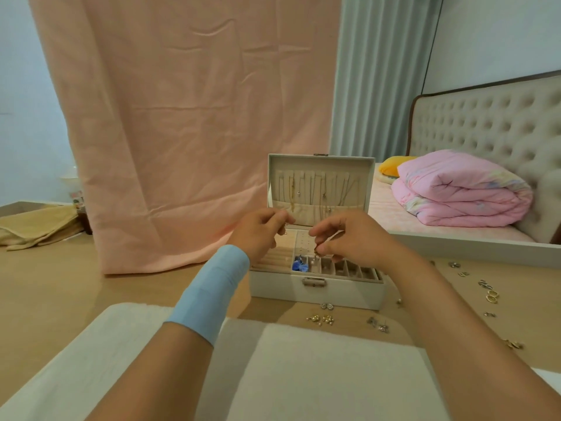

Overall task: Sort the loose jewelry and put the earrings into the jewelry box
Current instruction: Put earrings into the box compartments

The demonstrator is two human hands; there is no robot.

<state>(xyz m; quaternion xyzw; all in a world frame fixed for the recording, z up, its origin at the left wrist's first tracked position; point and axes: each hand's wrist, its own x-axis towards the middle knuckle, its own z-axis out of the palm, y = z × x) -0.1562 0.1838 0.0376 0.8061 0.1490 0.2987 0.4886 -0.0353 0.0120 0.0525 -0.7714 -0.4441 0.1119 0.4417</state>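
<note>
Now we pinch small earring [316, 254] in right hand [349, 238], mid-frame, dangling long axis vertical, just above front compartments [343, 268] of open jewelry box [315, 291]. Left hand [261, 232] beside it, fingers [280, 220] curled; whether it holds anything, cannot tell. Right hand nearer: we judge straight lowering next.

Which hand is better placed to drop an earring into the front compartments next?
Right hand: its pinched earring hangs just above the front compartments of the jewelry box; the left hand sits higher, further back.
</note>
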